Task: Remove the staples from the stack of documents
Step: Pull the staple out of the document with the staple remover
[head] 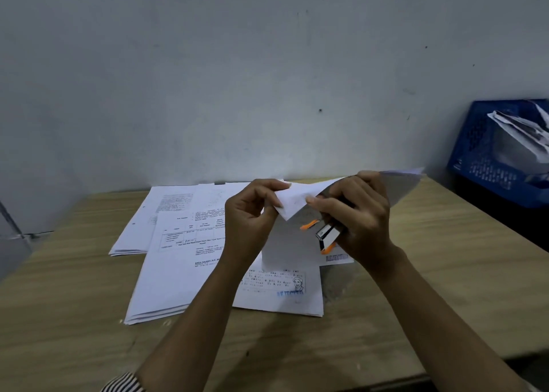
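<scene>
The left hand point(252, 213) pinched the corner of the lifted document point(292, 204), held above the table's papers; at its three o'clock the right hand point(359, 213) gripped an orange-and-metal staple remover point(325, 234) plus the sheet. The corner probably wanted keeping taut so the tool caught only the staple

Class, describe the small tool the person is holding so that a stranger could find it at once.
Start at the wooden table spread with papers. Above them, the right hand holds a small staple remover under a lifted sheet. It is the only black and silver thing there, with orange tips.
</scene>
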